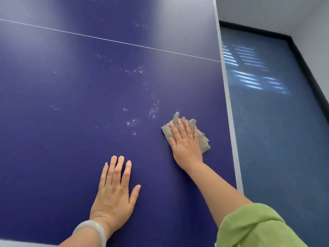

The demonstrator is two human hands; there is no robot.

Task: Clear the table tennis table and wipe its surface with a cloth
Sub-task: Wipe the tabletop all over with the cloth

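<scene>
The dark blue table tennis table [74, 90] fills most of the view, with a thin white centre line across it. A grey cloth [202, 138] lies on the surface near the right edge. My right hand [185, 143] presses flat on the cloth with straight fingers. My left hand [114, 189] rests flat on the bare surface nearer to me, fingers straight and spread. White specks and smears [153, 107] mark the surface left of and beyond the cloth.
The table's white right edge [229, 111] runs from top to bottom. Beyond it is blue floor [277, 132] with patches of striped light, bordered by a black skirting and a grey wall [313, 18].
</scene>
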